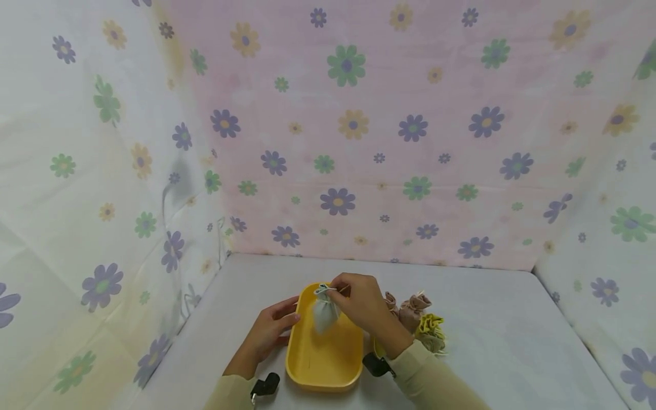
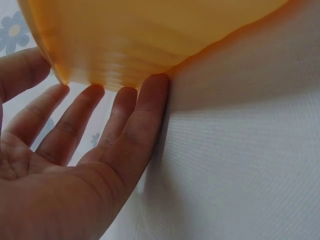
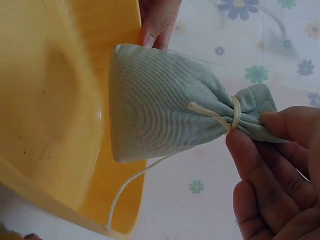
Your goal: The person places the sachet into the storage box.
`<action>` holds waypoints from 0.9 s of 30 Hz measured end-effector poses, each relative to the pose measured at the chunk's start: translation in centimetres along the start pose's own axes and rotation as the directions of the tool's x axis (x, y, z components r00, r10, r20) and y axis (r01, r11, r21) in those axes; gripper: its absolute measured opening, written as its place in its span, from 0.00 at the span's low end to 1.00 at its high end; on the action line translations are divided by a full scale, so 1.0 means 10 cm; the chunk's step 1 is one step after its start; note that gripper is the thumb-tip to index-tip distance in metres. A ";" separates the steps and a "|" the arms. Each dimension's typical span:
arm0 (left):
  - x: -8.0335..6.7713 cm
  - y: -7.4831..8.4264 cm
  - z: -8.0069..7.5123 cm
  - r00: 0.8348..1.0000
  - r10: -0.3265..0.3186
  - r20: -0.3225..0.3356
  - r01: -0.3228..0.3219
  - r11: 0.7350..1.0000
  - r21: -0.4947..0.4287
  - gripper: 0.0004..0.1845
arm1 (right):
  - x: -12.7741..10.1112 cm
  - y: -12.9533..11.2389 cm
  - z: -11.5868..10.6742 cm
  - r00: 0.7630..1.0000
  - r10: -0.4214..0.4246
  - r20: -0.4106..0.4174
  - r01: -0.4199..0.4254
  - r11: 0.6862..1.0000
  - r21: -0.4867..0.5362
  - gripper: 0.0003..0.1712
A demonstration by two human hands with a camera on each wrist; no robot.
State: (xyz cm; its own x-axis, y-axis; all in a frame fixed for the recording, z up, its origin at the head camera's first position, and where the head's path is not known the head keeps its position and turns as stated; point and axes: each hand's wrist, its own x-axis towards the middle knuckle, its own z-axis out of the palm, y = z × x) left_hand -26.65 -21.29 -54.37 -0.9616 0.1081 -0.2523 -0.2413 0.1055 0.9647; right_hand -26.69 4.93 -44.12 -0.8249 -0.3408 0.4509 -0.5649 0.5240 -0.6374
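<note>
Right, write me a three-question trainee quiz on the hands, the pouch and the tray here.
1. True or false: the right hand pinches the pale green pouch by its gathered neck, above the yellow tray.
2. What does the left hand do?
A. grips a pouch
B. touches the tray's outer side with straight fingers
C. lies flat, apart from the tray
3. Fill in: the other pouches, two tan ones and a yellow-green one, lie on the table on the person's ____ side of the tray.

Key: 1 true; 2 B; 3 right.
</note>
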 end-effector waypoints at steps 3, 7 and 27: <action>-0.02 0.01 0.00 1.000 -0.003 0.000 0.003 1.000 -0.003 0.34 | 0.03 0.00 0.05 1.000 0.025 -0.001 -0.025 1.000 0.008 0.05; -0.05 0.02 0.01 1.000 0.005 0.000 -0.005 1.000 -0.002 0.35 | 0.07 0.01 0.10 0.997 0.075 0.000 -0.075 0.997 0.026 0.05; -0.05 0.02 0.02 1.000 0.009 0.016 -0.008 1.000 -0.021 0.34 | 0.23 0.11 0.34 0.952 0.306 0.019 -0.306 0.952 0.011 0.06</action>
State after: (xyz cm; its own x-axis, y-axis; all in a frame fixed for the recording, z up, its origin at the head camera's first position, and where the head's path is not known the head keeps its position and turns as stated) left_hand -26.20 -21.09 -54.04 -0.9614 0.1251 -0.2450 -0.2358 0.0841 0.9682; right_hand -29.26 2.02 -45.93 -0.9585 -0.1787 0.2223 -0.2852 0.5944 -0.7519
